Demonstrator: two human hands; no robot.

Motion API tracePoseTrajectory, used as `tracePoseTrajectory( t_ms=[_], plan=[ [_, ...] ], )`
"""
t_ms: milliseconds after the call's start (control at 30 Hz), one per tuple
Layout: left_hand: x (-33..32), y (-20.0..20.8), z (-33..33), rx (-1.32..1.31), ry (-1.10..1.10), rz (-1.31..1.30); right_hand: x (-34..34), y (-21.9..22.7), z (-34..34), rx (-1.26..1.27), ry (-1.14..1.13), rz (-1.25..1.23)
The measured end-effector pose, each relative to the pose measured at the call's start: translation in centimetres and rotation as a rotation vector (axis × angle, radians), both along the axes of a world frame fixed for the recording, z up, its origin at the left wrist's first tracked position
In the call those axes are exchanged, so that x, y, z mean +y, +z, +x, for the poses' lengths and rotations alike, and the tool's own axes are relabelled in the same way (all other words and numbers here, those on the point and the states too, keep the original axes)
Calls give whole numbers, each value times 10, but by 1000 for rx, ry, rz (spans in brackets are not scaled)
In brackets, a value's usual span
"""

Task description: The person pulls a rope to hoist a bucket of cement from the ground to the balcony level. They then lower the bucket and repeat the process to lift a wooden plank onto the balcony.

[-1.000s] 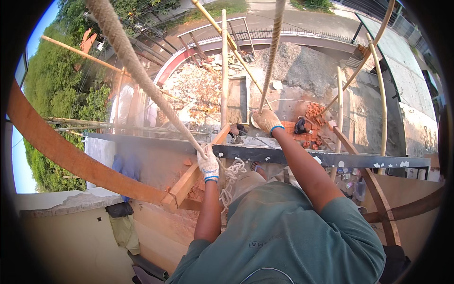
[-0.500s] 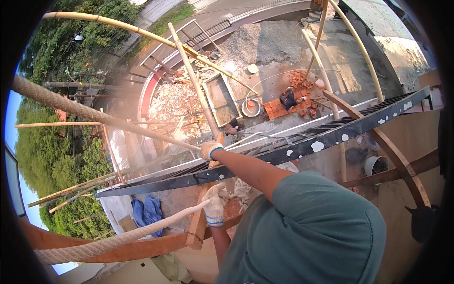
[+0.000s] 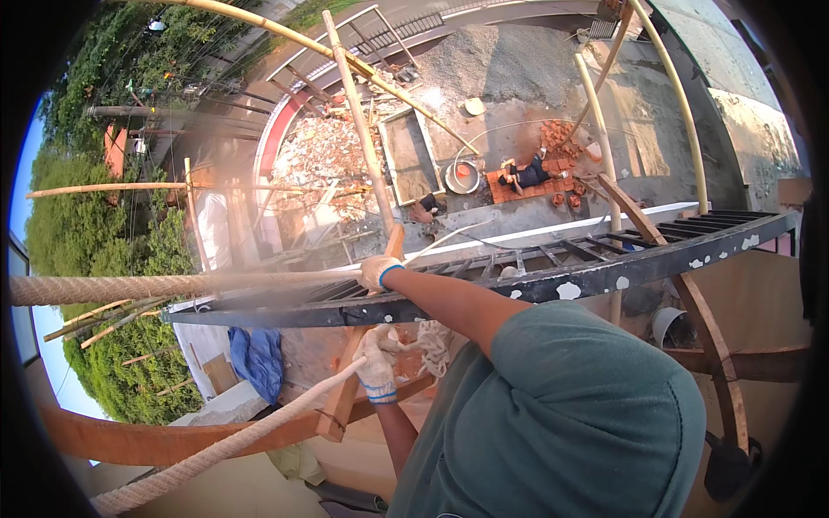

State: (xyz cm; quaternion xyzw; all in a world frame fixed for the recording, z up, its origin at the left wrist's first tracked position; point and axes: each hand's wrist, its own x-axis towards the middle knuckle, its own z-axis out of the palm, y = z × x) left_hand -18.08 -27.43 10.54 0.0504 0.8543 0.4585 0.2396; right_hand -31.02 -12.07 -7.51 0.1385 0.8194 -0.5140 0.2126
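Gloved hands gripping rope; paint-chipped black beam; gravel, rubble below

The head-worn fisheye camera looks down past the nearby hands to the yard well below.

Our thick, twisted tan rope stretches straight and nearly level toward nine o'clock, blurred midway; a second length slants down toward eight o'clock. We see slack, whitish coils bunched near six o'clock.
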Motion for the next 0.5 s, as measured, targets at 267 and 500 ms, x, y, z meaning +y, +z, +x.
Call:
tracePoseTrajectory(
  t_ms=[267,500],
  plan=[
    [16,-33,-5,-20,333,59,61,-3,39,32,-49,65],
    [-40,-81,-10,-46,357,-8,248,-98,138,-16,-589,233]
  ],
)
